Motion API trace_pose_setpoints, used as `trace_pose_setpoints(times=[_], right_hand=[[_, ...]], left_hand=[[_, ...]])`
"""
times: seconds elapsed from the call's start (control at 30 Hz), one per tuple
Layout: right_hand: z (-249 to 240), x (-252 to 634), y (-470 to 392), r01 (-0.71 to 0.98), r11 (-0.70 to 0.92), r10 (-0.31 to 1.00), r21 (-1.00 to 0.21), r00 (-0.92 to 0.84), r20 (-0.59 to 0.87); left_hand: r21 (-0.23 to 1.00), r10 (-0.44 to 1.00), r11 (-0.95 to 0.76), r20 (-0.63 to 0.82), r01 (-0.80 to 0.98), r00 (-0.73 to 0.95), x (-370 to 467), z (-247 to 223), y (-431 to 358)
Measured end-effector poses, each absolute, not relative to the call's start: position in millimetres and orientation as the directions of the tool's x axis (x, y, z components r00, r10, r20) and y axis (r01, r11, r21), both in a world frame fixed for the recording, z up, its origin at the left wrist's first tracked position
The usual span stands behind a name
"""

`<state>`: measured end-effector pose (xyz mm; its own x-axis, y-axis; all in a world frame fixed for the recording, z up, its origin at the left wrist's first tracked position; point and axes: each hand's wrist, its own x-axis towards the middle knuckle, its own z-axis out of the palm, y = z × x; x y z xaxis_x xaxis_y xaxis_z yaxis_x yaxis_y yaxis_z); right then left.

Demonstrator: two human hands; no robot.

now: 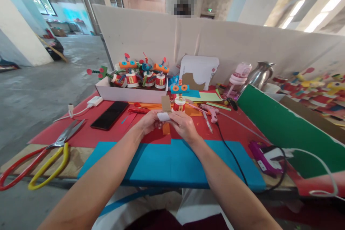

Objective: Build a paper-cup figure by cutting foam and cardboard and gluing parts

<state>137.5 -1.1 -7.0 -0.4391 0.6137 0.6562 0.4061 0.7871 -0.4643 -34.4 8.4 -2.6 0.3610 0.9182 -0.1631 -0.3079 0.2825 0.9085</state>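
Observation:
Between my left hand point(150, 122) and my right hand point(184, 124) is a small white paper piece point(163, 116), pinched by the fingers of both. A brown cardboard piece point(166, 103) stands upright just behind it. Directly beyond my right hand stands a paper-cup figure point(179, 104) with a blue head and orange round eyes. Under my hands lie red sheets point(159, 137) and, nearer to me, a blue sheet point(172, 161). A pink glue gun point(211, 112) rests to the right of my right hand, beside a white pen-like tool point(207, 122).
Large scissors point(58, 143) and a black phone point(110, 115) lie left. Behind is a white box point(129, 94) of similar figures. At right are a green panel point(291, 129), a purple power strip point(265, 158), cables, a pink bottle point(238, 79) and a metal jug point(260, 75).

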Motion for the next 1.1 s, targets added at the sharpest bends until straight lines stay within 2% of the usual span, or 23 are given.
trace_pose_setpoints(times=[0.13, 0.27, 0.33, 0.47, 0.63, 0.7, 0.83, 1.1], right_hand=[[-6.3, 134.5, -3.6, 0.426, 0.701, 0.71, -0.572, -0.341, 0.616], [-9.8, 131.9, 0.4, 0.272, 0.533, 0.845, -0.801, -0.211, 0.491], [-12.9, 131.5, 4.1, 0.208, 0.476, 0.878, -0.855, -0.174, 0.446], [-16.6, 130.2, 7.6, 0.061, 0.434, 0.897, -0.899, -0.125, 0.424], [-15.8, 127.5, 6.8, -0.032, 0.368, 0.917, -0.929, -0.153, 0.368], [-15.2, 128.1, 7.7, -0.039, 0.379, 0.913, -0.925, -0.146, 0.38], [-15.4, 130.6, 9.2, 0.02, 0.367, 0.917, -0.93, -0.178, 0.358], [-19.1, 131.1, 9.8, 0.079, 0.352, 0.918, -0.933, -0.222, 0.328]], left_hand=[[0.928, 0.913, 0.269, -0.161, -0.259, 0.375, -32.5, -4.0, 7.0], [0.961, 0.939, 0.164, -0.082, -0.223, 0.333, -29.4, -4.6, 7.8], [0.98, 0.952, 0.099, -0.043, -0.173, 0.302, -27.8, -5.0, 8.7], [0.99, 0.957, 0.026, 0.016, -0.137, 0.291, -25.3, -6.5, 9.1], [0.99, 0.934, 0.058, -0.008, -0.128, 0.358, -30.1, -4.8, 10.6], [0.987, 0.949, 0.032, 0.02, -0.16, 0.314, -34.5, -1.2, 10.9], [0.96, 0.958, -0.108, 0.169, -0.256, 0.23, -39.2, 6.4, 8.3], [0.971, 0.962, -0.201, 0.22, -0.125, 0.161, -33.5, 2.5, 8.3]])
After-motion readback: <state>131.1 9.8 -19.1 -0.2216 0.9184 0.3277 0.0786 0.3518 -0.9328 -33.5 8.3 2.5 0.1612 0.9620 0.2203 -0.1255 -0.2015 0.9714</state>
